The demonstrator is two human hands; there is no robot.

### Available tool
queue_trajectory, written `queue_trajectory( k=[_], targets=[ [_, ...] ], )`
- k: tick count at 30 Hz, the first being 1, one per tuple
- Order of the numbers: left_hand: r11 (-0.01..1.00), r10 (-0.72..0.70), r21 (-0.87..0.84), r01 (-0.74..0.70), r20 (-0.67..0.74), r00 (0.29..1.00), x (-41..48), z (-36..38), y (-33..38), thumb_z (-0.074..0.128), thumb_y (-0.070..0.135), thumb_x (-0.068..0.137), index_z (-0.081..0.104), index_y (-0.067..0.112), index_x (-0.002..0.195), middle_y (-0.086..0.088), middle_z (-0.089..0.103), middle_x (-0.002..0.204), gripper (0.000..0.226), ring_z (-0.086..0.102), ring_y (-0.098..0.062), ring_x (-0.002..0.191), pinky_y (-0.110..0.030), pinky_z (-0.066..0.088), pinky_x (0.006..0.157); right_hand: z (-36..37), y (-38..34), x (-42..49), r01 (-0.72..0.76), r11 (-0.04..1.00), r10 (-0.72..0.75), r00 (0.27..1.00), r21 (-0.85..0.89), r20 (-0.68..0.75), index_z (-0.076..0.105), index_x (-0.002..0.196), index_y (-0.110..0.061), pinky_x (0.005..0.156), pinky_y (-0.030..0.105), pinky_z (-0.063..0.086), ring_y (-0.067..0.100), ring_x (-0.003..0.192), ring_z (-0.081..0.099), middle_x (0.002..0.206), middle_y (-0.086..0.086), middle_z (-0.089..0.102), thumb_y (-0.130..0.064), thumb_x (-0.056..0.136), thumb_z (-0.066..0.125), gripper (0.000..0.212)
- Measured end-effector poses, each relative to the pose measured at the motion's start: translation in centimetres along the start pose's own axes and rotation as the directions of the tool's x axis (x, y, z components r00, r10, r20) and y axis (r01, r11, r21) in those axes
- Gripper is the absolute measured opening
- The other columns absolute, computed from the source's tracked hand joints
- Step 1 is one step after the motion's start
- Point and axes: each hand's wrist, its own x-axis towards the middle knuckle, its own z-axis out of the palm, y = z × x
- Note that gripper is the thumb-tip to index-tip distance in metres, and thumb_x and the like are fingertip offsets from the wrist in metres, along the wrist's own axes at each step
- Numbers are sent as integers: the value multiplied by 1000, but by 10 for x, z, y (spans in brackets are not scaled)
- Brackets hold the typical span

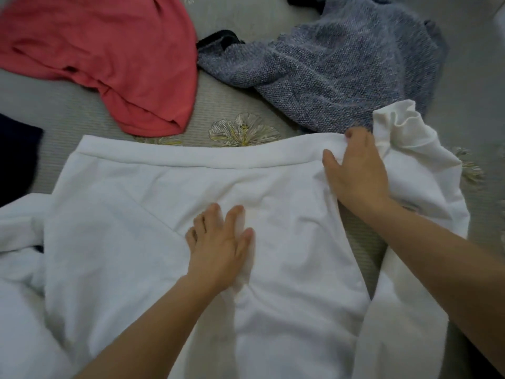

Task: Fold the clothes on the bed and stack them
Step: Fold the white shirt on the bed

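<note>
- Early yet: white top (169, 203) lies spread, not folded up
- left hand (218, 242) presses it flat; right hand (355, 170) pinches its far hem
- red top (109, 58), grey knit (341, 69) lie crumpled, far

White sweatshirt (273, 201) blankets the near half of the bed (232, 91); red top (109, 50) and grey-blue knit (341, 64) crowd the far side, with a bare channel open between the two
</note>
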Motion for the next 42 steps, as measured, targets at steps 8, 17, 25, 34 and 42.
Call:
queue_trajectory(
  k=[8,17,25,34,42],
  targets=[
    [979,-149,-171,114,-202,968,113,-67,-40,45,37,98,28,20,147,-24,54,123,55,50,-40,115,-44,40,90,-5,-1,6,-215,970,218,976,-117,9,25,133,-2,73,37,34,40,103,56,116,18,58,-37,93,51,60],
    [996,-63,-75,44,-267,962,106,-69,-30,42,29,99,47,2,107,-30,59,104,29,54,-45,98,-39,33,69,-19,1,9,42,997,-44,999,-61,-29,50,99,-8,65,33,34,30,81,53,82,9,55,-16,86,52,15],
    [901,-23,-430,-49,-159,987,90,-70,-12,45,33,99,11,27,150,-10,50,135,62,46,-32,125,-36,36,99,-19,-9,20,-113,956,106,994,269,40,30,142,-12,87,21,36,19,112,52,122,7,57,-21,90,56,60],
    [962,259,97,-255,-31,965,-85,52,-33,14,50,97,4,34,151,-2,-4,159,57,-8,-19,147,-38,-3,118,30,52,-154,363,903,-216,847,-232,486,0,151,-32,118,41,-2,23,148,-3,161,1,2,-55,88,8,67],
    [969,173,176,-172,5,985,-200,85,-53,15,53,99,4,34,152,-5,-1,161,58,-6,-26,147,-44,-6,116,-21,105,-237,243,851,94,802,-465,590,-23,144,-44,115,45,-14,22,146,-17,156,-7,-25,-69,86,-3,66]
  ],
)
